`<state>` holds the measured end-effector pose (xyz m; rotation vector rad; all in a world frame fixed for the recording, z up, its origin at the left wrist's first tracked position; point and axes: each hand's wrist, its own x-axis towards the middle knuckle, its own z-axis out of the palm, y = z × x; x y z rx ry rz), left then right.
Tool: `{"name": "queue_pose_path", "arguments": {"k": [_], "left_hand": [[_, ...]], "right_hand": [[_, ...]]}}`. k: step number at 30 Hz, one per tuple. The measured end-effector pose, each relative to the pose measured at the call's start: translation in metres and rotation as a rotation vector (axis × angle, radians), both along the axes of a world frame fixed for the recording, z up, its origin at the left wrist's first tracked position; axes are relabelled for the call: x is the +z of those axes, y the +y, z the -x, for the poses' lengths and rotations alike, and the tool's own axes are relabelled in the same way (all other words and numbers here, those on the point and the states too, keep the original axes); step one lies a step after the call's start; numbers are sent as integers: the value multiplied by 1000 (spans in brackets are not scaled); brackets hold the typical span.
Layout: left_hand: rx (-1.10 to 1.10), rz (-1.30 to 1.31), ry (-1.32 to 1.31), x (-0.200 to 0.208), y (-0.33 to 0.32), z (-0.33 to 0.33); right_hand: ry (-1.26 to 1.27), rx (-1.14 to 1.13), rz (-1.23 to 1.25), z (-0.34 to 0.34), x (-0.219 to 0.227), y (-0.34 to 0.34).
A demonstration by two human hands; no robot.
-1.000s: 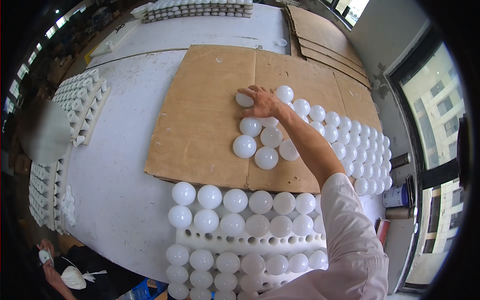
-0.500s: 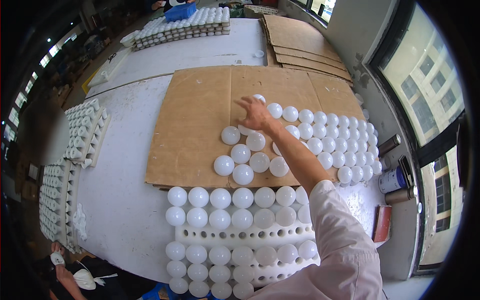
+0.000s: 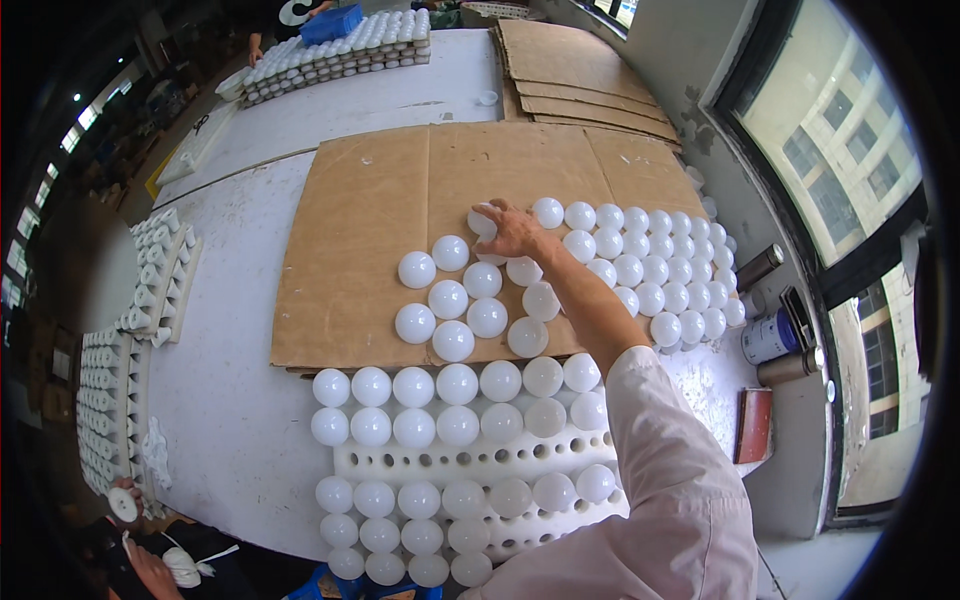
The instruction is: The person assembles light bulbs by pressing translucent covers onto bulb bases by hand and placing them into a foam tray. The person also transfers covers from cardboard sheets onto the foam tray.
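My right hand (image 3: pixel 512 230) reaches over the brown cardboard sheet (image 3: pixel 350 200). Its thumb and fingers curl round a white bulb globe (image 3: pixel 482 222), whose left side shows between them. Left of and below the hand lies a loose group of similar globes (image 3: pixel 447 299) on the cardboard. To its right, more globes (image 3: pixel 655 269) stand in close rows. The hand and forearm hide some globes beneath them. My left hand is out of view.
Nearer me, white foam trays (image 3: pixel 400 460) with round holes carry rows of globes. Foam trays of white conical parts (image 3: pixel 100 400) stand at left. Stacked cardboard (image 3: pixel 570 60) lies at the back; a tin (image 3: pixel 765 340) and red box (image 3: pixel 753 425) are by the window. Co-workers' hands show lower left and far back.
The view has shifted, so the table appears further left. My right hand's fingers, spread near a globe before, now curl round one. The lower-left co-worker's hands have moved.
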<state>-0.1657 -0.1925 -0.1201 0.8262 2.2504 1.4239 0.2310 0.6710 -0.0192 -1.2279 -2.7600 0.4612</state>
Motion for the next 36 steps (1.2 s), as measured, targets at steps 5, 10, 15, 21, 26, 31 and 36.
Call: {"name": "queue_pose_path", "arguments": {"k": [5, 10, 15, 21, 26, 31, 36], "left_hand": [[-168, 227, 44, -126, 58, -172], [-244, 480, 78, -152, 51, -297], [-516, 903, 689, -133, -18, -386], [507, 241, -172, -2, 79, -330], [355, -16, 61, 51, 152, -243], [88, 368, 229, 28, 261, -132], [23, 708, 412, -56, 322, -9]], "right_hand": [[112, -62, -106, -25, 12, -24], [342, 338, 121, -6, 31, -124], [7, 474, -236, 46, 15, -174], [-135, 422, -298, 49, 38, -174], [864, 67, 348, 1, 64, -227], [1488, -41, 1180, -139, 47, -311], [1304, -261, 1068, -210, 58, -429]]}}
